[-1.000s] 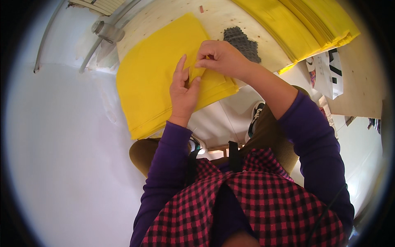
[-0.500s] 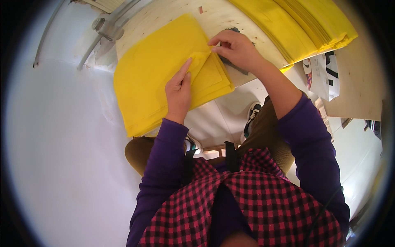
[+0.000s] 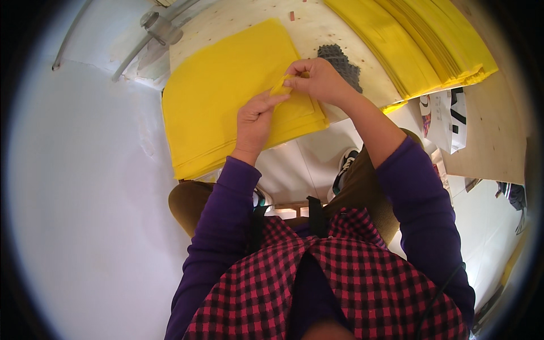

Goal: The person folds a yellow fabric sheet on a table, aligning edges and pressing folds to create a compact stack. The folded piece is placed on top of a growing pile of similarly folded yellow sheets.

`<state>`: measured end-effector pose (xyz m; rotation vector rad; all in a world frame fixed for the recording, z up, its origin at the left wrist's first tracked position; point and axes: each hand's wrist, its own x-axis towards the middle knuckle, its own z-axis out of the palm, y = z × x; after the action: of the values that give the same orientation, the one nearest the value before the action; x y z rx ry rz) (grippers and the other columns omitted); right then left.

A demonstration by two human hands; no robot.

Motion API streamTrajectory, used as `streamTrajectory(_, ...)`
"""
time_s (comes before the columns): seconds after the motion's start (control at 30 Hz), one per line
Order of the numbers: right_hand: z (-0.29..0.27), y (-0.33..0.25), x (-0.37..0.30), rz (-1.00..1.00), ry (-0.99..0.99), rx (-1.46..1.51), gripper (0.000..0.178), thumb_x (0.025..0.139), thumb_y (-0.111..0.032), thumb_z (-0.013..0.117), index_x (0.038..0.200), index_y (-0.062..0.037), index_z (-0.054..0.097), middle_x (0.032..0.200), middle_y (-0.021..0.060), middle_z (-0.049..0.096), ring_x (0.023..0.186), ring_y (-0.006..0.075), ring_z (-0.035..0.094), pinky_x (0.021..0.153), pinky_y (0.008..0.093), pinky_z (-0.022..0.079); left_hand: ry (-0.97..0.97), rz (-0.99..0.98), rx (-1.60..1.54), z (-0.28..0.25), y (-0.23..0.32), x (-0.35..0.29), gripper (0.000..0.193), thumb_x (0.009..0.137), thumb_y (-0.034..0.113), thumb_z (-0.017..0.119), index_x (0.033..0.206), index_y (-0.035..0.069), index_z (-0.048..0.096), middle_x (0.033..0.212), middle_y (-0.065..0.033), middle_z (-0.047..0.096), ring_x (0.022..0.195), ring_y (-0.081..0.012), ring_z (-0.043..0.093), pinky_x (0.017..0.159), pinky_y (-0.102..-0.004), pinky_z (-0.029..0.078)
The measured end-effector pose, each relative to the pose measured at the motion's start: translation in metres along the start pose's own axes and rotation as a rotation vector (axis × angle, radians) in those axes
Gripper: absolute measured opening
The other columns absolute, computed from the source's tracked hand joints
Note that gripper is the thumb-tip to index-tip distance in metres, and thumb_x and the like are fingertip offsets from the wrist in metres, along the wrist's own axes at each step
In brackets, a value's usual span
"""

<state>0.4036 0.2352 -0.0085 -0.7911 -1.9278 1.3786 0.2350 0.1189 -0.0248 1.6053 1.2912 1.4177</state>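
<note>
A person's left hand (image 3: 256,120) and right hand (image 3: 317,79) both pinch the raised corner of a yellow sheet (image 3: 281,86), lifting it off a stack of yellow sheets (image 3: 226,96) on a pale wooden table (image 3: 238,17). A taller yellow pile (image 3: 419,39) lies well apart to the right.

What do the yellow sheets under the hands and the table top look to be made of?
Yellow sheets: likely thin non-woven or felt-like fabric, matte; the corner pinched by the right hand curls softly without creasing. Table top: pale plywood or unfinished board, showing faint grain and no gloss.
</note>
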Motion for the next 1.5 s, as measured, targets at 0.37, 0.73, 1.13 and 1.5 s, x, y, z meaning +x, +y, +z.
streamTrajectory(0.37,-0.016,0.002,0.005,-0.027,0.278,-0.091,0.023,0.082,-0.024,0.071,0.085,-0.0015,0.067,0.071,0.0056,0.063,0.064,0.0148,0.056,0.064,0.0299,0.048,0.005,-0.051,0.147,0.001,-0.001,0.004,0.027,0.089,-0.004,0.052,0.107,0.005,0.071,0.088,-0.0052,0.063,0.078,-0.0136,0.055,0.074,-0.0235,0.045)
streamTrajectory(0.73,-0.047,0.032,-0.027,0.109,0.103,-0.850,0.023,0.085,-0.028,0.067,0.102,-0.0133,0.064,0.103,0.0062,0.064,0.099,0.0299,0.061,0.080,0.0410,0.050,0.043,-0.173,0.154,0.000,0.005,0.003,0.026,0.091,0.004,0.055,0.114,0.005,0.069,0.085,-0.0049,0.067,0.073,-0.0083,0.054,0.069,-0.0220,0.044)
streamTrajectory(1.13,-0.060,0.042,0.001,0.041,0.749,-0.450,0.036,0.095,-0.036,0.059,0.093,-0.0017,0.067,0.069,0.0173,0.061,0.062,0.0281,0.058,0.064,0.0373,0.048,0.014,-0.104,0.102,-0.003,0.001,0.003,0.025,0.091,0.001,0.053,0.108,0.006,0.071,0.083,-0.0052,0.064,0.074,-0.0108,0.055,0.071,-0.0228,0.044)
streamTrajectory(1.5,-0.050,0.008,-0.023,0.026,0.032,-0.057,0.013,0.080,-0.008,0.074,0.092,-0.0043,0.069,0.097,0.0039,0.061,0.086,0.0159,0.059,0.077,0.0289,0.049,0.068,-0.100,0.127,0.000,-0.003,0.004,0.022,0.091,0.005,0.055,0.106,0.006,0.071,0.070,-0.0044,0.056,0.065,-0.0110,0.049,0.063,-0.0239,0.042)
